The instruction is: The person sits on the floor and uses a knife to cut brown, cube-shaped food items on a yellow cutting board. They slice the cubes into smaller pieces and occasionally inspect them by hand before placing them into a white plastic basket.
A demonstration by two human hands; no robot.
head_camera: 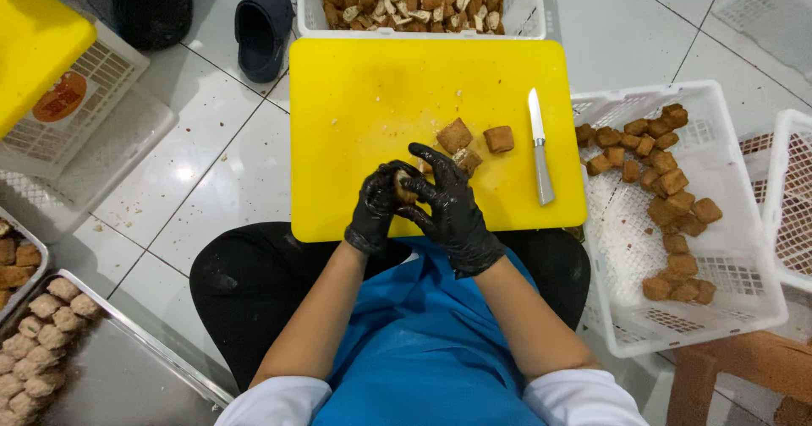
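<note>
Left hand (373,208) curls around a brown tofu piece (403,189) at the near edge of the yellow cutting board (364,96) | right hand (448,202) pinches the same piece, fingers spread | two more brown pieces (454,135) mid-board | knife (539,145) along the right edge | white basket (719,307) just beside the right edge

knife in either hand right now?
No: the white-bladed, grey-handled knife lies alone on the yellow plastic cutting board, while both black-gloved hands hold a brown tofu piece.
</note>
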